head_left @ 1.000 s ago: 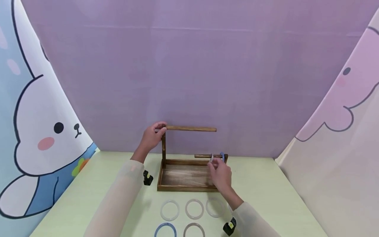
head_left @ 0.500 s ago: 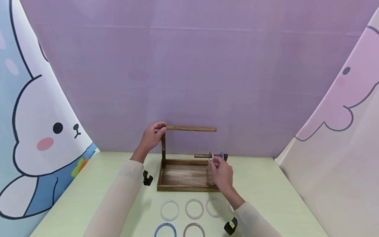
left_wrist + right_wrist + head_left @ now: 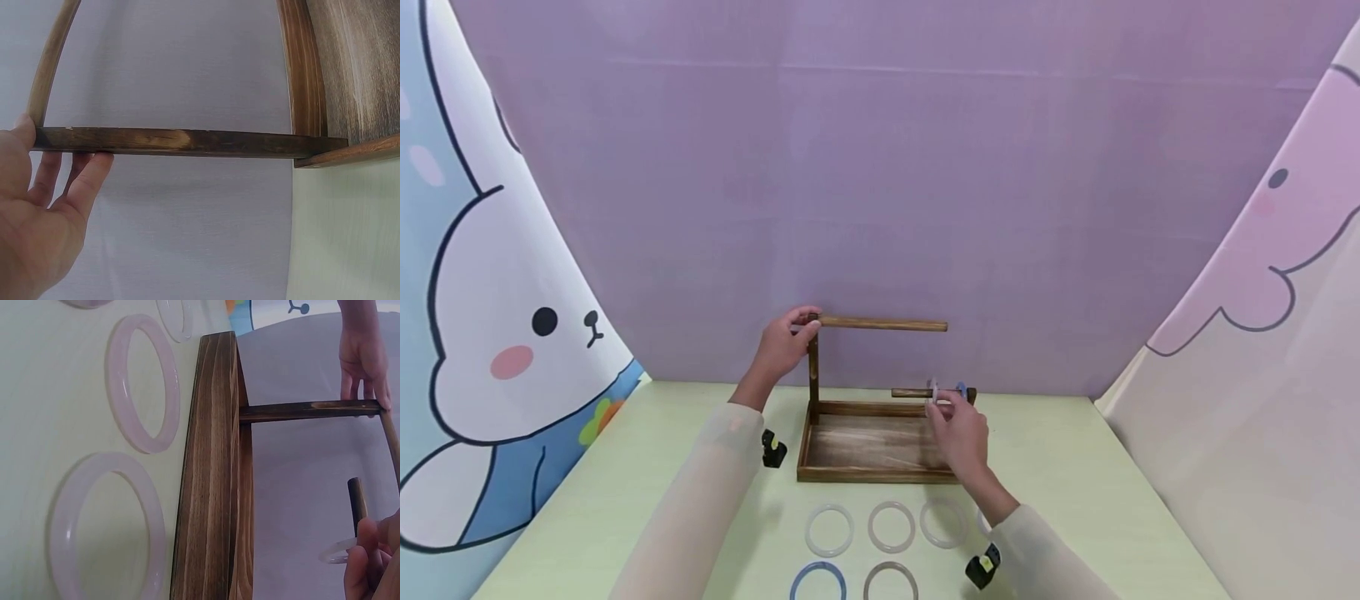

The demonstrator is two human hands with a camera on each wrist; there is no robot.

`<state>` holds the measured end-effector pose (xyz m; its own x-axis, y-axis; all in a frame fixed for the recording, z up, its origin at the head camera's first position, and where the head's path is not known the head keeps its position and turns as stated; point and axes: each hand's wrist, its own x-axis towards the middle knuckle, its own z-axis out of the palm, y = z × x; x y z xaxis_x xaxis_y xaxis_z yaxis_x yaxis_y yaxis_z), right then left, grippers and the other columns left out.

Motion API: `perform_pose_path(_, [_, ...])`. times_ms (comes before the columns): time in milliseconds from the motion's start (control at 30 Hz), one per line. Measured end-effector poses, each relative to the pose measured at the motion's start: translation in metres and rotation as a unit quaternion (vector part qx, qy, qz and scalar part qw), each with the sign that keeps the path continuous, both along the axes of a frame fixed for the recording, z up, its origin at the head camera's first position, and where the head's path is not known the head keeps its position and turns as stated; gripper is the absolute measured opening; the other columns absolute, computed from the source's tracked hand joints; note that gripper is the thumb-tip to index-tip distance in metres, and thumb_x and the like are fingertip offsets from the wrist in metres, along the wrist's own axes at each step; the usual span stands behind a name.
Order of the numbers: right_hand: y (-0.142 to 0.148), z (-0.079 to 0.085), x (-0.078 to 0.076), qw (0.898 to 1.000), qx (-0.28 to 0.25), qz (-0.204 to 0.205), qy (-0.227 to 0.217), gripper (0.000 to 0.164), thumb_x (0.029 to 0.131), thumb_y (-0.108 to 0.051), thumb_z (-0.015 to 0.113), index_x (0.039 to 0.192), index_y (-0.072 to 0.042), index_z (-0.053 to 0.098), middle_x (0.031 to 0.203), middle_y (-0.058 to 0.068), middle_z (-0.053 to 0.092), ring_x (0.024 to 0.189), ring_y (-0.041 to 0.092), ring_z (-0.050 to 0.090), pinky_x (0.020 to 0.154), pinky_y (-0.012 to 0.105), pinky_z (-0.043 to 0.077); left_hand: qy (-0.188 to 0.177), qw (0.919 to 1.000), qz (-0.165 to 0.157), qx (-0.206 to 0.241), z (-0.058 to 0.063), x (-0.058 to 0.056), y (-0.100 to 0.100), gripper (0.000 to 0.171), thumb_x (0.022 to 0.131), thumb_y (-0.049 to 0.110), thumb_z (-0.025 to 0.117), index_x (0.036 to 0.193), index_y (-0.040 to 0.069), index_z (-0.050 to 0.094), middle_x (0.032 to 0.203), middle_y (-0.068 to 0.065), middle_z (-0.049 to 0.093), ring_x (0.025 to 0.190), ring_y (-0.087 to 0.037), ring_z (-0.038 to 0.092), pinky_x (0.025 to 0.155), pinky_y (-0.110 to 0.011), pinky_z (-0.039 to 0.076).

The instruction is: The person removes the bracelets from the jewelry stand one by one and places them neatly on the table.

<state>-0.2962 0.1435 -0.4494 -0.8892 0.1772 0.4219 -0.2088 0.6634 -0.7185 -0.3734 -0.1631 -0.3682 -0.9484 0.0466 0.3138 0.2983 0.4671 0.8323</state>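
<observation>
A wooden bangle stand has a tray base, a tall left post with an upper bar, and a shorter lower bar at right. My left hand grips the post's top; in the left wrist view the thumb lies at the corner and the fingers reach behind the post. With thumb and fingertips, my right hand pinches a pale translucent bangle around the lower bar. A blue bangle hangs on that bar nearer its right post, partly hidden by the hand.
Pale bangles lie in a row on the light green table in front of the stand. Nearer are a blue bangle and a greyish one. A purple backdrop rises close behind the stand.
The pale bangle in my right hand has risen slightly and shifted a little left at the lower bar. My left hand keeps its hold on the post.
</observation>
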Motion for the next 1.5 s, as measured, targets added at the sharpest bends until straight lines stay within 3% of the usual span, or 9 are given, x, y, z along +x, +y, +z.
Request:
perform_pose_path(400, [-0.012, -0.002, 0.001, 1.0, -0.004, 0.009, 0.006, 0.021, 0.093, -0.023, 0.075, 0.112, -0.013, 0.074, 0.095, 0.011, 0.08, 0.076, 0.024, 0.077, 0.053, 0.028, 0.055, -0.002, 1.0, 0.002, -0.002, 0.001, 0.003, 0.0, 0.036, 0.107, 0.035, 0.053, 0.139, 0.019, 0.059, 0.137, -0.016, 0.057, 0.115, -0.034, 0.064, 0.09, -0.049, 0.06])
perform_pose_path(667, [-0.022, -0.004, 0.001, 0.999, -0.009, 0.032, 0.003, 0.022, 0.092, -0.02, 0.076, 0.113, -0.014, 0.074, 0.097, 0.009, 0.08, 0.084, 0.024, 0.078, 0.058, 0.029, 0.058, -0.005, 1.0, 0.001, 0.003, 0.001, 0.001, 0.0, 0.037, 0.107, 0.034, 0.053, 0.14, 0.019, 0.059, 0.137, -0.015, 0.057, 0.116, -0.034, 0.063, 0.091, -0.049, 0.06])
perform_pose_path(833, [-0.028, -0.005, 0.001, 0.999, 0.001, 0.035, 0.007, 0.022, 0.091, -0.022, 0.077, 0.112, -0.016, 0.075, 0.096, 0.008, 0.08, 0.081, 0.023, 0.077, 0.053, 0.025, 0.049, -0.004, 1.0, 0.001, 0.005, 0.002, 0.001, 0.001, 0.036, 0.107, 0.034, 0.054, 0.139, 0.019, 0.06, 0.136, -0.015, 0.058, 0.115, -0.033, 0.064, 0.09, -0.049, 0.06])
perform_pose_path(933, [-0.032, -0.006, 0.001, 0.999, -0.001, 0.045, 0.014, 0.022, 0.091, -0.023, 0.078, 0.112, -0.016, 0.075, 0.096, 0.008, 0.08, 0.076, 0.022, 0.077, 0.047, 0.024, 0.043, -0.003, 1.0, 0.002, 0.008, 0.002, 0.001, 0.001, 0.036, 0.106, 0.034, 0.055, 0.138, 0.019, 0.06, 0.135, -0.014, 0.058, 0.114, -0.033, 0.064, 0.09, -0.049, 0.06])
perform_pose_path(1133, [-0.038, -0.008, 0.0, 0.997, -0.029, 0.076, -0.003, 0.022, 0.091, -0.019, 0.077, 0.113, -0.016, 0.075, 0.097, 0.009, 0.08, 0.074, 0.021, 0.077, 0.045, 0.021, 0.049, -0.008, 0.9999, -0.001, 0.007, 0.0, 0.0, 0.0, 0.034, 0.106, 0.034, 0.055, 0.137, 0.02, 0.061, 0.136, -0.015, 0.058, 0.114, -0.033, 0.063, 0.09, -0.049, 0.06])
perform_pose_path(1400, [-0.043, -0.007, -0.002, 0.995, -0.007, 0.1, 0.011, 0.021, 0.09, -0.019, 0.078, 0.111, -0.017, 0.076, 0.097, 0.005, 0.08, 0.079, 0.02, 0.077, 0.046, 0.022, 0.046, -0.007, 1.0, 0.001, 0.005, 0.0, -0.001, 0.0, 0.035, 0.106, 0.036, 0.054, 0.137, 0.022, 0.06, 0.136, -0.013, 0.057, 0.112, -0.032, 0.063, 0.09, -0.049, 0.06])
perform_pose_path(1500, [-0.045, -0.007, -0.002, 0.994, -0.003, 0.109, 0.007, 0.021, 0.09, -0.02, 0.079, 0.11, -0.018, 0.078, 0.096, 0.003, 0.08, 0.07, 0.015, 0.073, 0.046, 0.021, 0.043, -0.007, 1.0, 0.0, 0.005, 0.0, -0.002, 0.0, 0.034, 0.106, 0.036, 0.054, 0.137, 0.022, 0.061, 0.136, -0.013, 0.057, 0.114, -0.032, 0.063, 0.09, -0.048, 0.06])
